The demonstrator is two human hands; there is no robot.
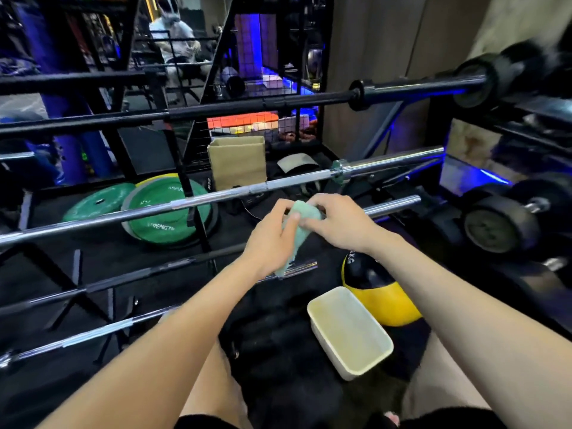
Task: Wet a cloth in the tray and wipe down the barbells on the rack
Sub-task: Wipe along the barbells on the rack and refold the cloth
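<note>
Both hands pinch the green cloth point(301, 224) between them, the left hand point(272, 239) at its 7 o'clock, the right hand point(337, 221) at 3. A chrome barbell point(192, 204) runs from 8 to 2 o'clock just beyond, the left hand nearer. The tray point(349, 334) sits at 5 o'clock, on the floor.

Dumbbells point(526, 72) at upper right blurred, left ends of the barbells point(123, 216) cut off at the frame's left edge, cloth point(297, 233) partly hidden between both hands, distant seated person point(173, 35) indistinct
</note>
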